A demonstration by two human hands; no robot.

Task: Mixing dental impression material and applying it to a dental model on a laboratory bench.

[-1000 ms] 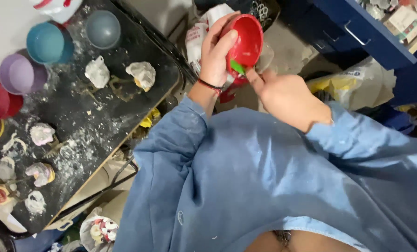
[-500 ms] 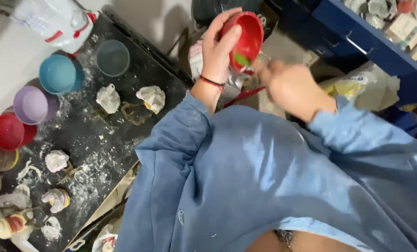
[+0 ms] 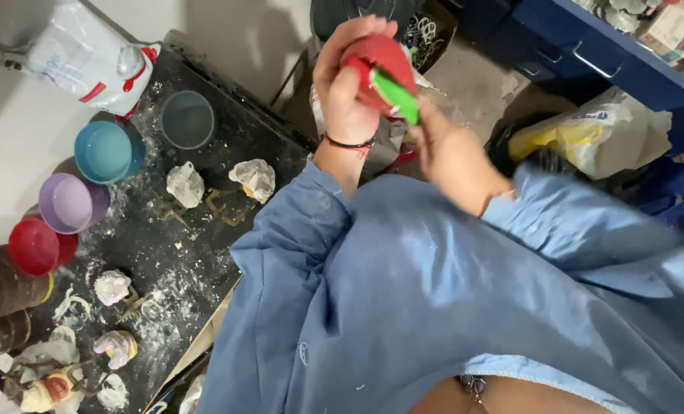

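My left hand (image 3: 347,80) grips a red rubber bowl (image 3: 380,65) up at the top middle, above the floor and away from the table. My right hand (image 3: 451,149) holds a green tool (image 3: 394,96) against the bowl's rim. Both sleeves are blue cloth. A black band sits on my left wrist.
A black, powder-dusted table (image 3: 173,253) lies at left with a grey cup (image 3: 188,119), blue bowl (image 3: 106,151), purple bowl (image 3: 69,202), red bowl (image 3: 34,246) and several white plaster lumps (image 3: 254,178). A white bag (image 3: 89,57) lies at its far end. Blue drawers (image 3: 610,54) and plastic bags (image 3: 587,138) are at right.
The bowl has turned so its opening faces away and its red outside shows. My right hand has come back to it with the green tool. The view has shifted slightly.
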